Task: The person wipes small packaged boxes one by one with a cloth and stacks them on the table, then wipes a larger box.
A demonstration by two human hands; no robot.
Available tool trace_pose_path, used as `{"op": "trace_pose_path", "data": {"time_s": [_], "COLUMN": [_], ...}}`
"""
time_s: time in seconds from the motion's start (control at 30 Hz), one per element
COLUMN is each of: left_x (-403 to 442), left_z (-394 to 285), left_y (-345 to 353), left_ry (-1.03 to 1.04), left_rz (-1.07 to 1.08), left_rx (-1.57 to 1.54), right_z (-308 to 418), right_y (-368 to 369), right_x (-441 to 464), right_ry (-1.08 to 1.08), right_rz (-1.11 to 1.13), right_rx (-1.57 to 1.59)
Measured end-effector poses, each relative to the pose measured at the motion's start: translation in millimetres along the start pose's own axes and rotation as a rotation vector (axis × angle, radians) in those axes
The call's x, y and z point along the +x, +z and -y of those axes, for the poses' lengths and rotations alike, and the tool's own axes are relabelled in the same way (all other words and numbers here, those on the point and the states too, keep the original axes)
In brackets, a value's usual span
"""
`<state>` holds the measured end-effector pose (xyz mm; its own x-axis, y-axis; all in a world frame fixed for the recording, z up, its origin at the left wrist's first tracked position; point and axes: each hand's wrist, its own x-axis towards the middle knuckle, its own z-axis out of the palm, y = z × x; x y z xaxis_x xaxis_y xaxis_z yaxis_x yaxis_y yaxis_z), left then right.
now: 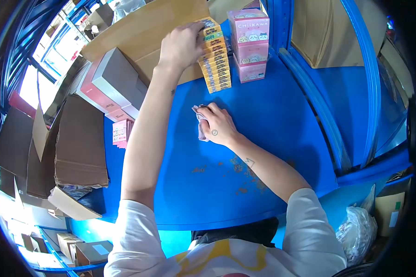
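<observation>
Toward the back of the blue shelf, my left hand [181,46] is closed at the upper left of a tall stack of small yellow boxes [216,62]. Its fingers curl against the top boxes, and their tips are partly hidden. Closer to me, my right hand [220,125] presses a crumpled pale purple cloth [202,124] onto the blue surface. The fingers are bunched round the cloth. Right beside the yellow stack stand pink Chiikawa boxes [250,46], piled on one another.
Brown smudges [249,173] mark the blue shelf [180,198] by my right forearm. Grey and pink boxes [115,83], small pink packs [121,132] and an open brown carton [81,143] line the left. A blue metal post [363,78] rises at the right.
</observation>
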<state>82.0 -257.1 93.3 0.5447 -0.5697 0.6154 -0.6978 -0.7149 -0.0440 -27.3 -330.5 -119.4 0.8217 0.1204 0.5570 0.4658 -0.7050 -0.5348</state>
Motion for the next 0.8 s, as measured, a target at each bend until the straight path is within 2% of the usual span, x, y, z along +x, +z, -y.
{"op": "trace_pose_path", "data": {"time_s": [0.1, 0.17, 0.2, 0.27, 0.33, 0.37, 0.43, 0.47, 0.6, 0.8], "left_x": [-10, -24, -34, -66, -112, -135, -180, -195, -242, -246], "left_z": [1, 4, 5, 7, 5, 3, 1, 3, 4, 20], "left_y": [-5, -12, -15, -19, -30, -26, -8, -1, 24, 55], "left_ry": [0.06, 0.084, 0.084, -0.283, -0.472, -0.49, -0.792, -0.812, -0.786, -1.036], "left_rz": [-0.158, -0.365, -0.362, -0.614, -0.465, -0.47, -0.419, -0.452, -0.481, -0.683], "left_rx": [0.074, -0.005, 0.001, -0.492, -0.896, -0.89, -1.842, -1.837, -2.459, -2.611], "right_z": [-2, -2, -2, -1, -3, -4, -7, -12, -11, 0], "right_y": [1, 0, 0, 0, 0, -2, -4, -4, -5, -10], "right_x": [1, 1, 1, 0, -1, 1, 6, 9, 9, 11], "right_ry": [-0.012, -0.005, 0.005, 0.022, 0.033, 0.029, 0.066, 0.057, 0.025, -0.009], "right_rz": [0.001, -0.002, -0.009, -0.016, -0.064, -0.047, -0.141, -0.167, -0.219, -0.13], "right_rx": [-0.024, -0.009, 0.005, 0.033, 0.14, 0.146, 0.35, 0.324, 0.339, 0.35]}}
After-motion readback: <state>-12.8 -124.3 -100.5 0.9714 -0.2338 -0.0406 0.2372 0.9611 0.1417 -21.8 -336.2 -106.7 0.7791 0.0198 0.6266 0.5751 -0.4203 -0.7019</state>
